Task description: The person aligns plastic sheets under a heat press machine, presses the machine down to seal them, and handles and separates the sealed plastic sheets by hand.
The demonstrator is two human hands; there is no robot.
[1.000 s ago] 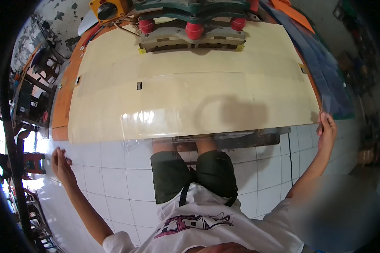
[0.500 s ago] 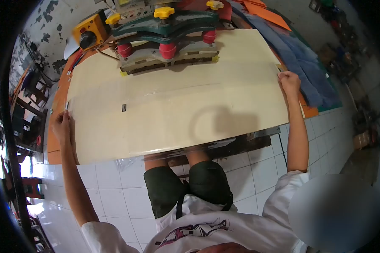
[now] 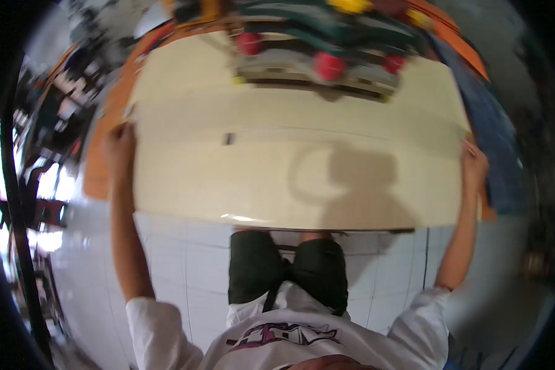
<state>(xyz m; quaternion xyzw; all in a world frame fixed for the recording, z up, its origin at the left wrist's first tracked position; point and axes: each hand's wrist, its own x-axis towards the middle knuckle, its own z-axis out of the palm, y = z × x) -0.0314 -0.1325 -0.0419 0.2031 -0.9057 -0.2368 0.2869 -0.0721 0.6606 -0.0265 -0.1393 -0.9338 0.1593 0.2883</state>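
Observation:
A wide cream-coloured sheet (image 3: 197,179) lies flat in front of me, with a small dark rectangular mark (image 3: 229,139) left of its middle. My left hand (image 3: 120,148) is at the sheet's left edge, fingers closed on it as far as the blur shows. At the right edge my right hand (image 3: 473,163) has its fingers pinched together on the border. Over the far part of the sheet stands a machine head (image 3: 327,37) in dark green with red round mounts and a metal bar underneath. A glossy strip shines along the near edge.
An orange board (image 3: 98,166) shows beyond the sheet on the left. Blue fabric-like material (image 3: 499,142) lies along the right side, with orange sheets (image 3: 456,37) behind it. My legs are under the near edge, above a white tiled floor (image 3: 172,265).
My head view has turned, so the machine and sheet appear shifted to the right and blurred. The sheet's near edge now looks more level. Both hands remain at its side edges.

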